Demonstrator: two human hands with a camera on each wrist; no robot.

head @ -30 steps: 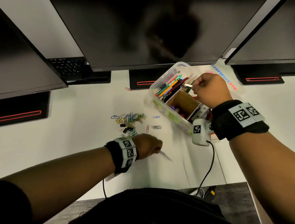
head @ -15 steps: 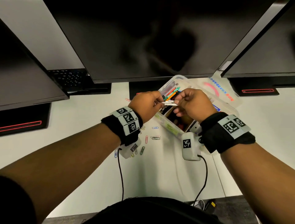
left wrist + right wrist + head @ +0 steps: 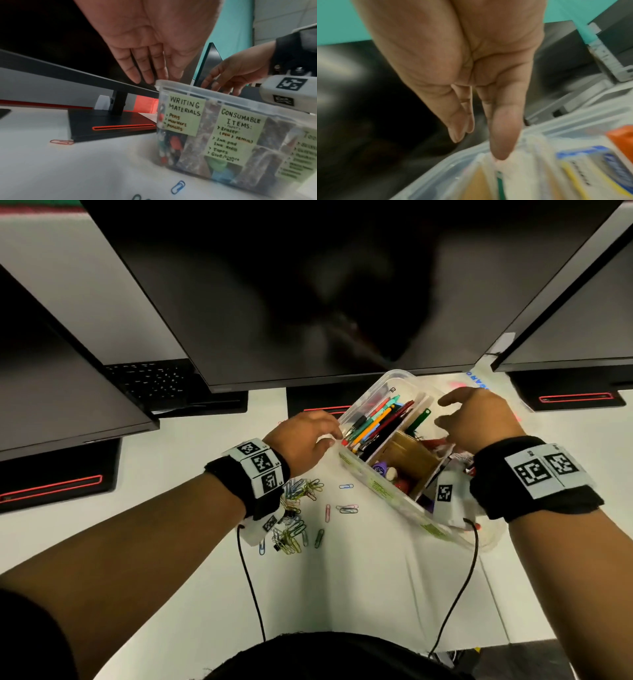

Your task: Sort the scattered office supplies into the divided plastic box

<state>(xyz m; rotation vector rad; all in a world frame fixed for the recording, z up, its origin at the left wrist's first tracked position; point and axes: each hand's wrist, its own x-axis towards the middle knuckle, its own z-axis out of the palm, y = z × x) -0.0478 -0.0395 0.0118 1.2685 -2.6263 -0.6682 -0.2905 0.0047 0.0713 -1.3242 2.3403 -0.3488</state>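
The clear divided plastic box stands at centre right of the white desk. Its far compartment holds pens and pencils, and a brown cardboard divider walls off the middle one. My left hand is at the box's left corner, fingers straight, holding nothing; its fingertips reach the rim. My right hand hovers over the box's right part, fingers loose and empty. In the right wrist view my right hand's thumb points down at a divider. Coloured paper clips lie scattered left of the box.
Three dark monitors hang over the back of the desk, with the middle one's black stand base just behind the box. A keyboard sits at back left. The box's lid lies behind it. Wrist-camera cables trail toward me.
Half a second ago both hands pinched a thin white item together over the box. They have since parted and hold nothing, and the item is out of sight.
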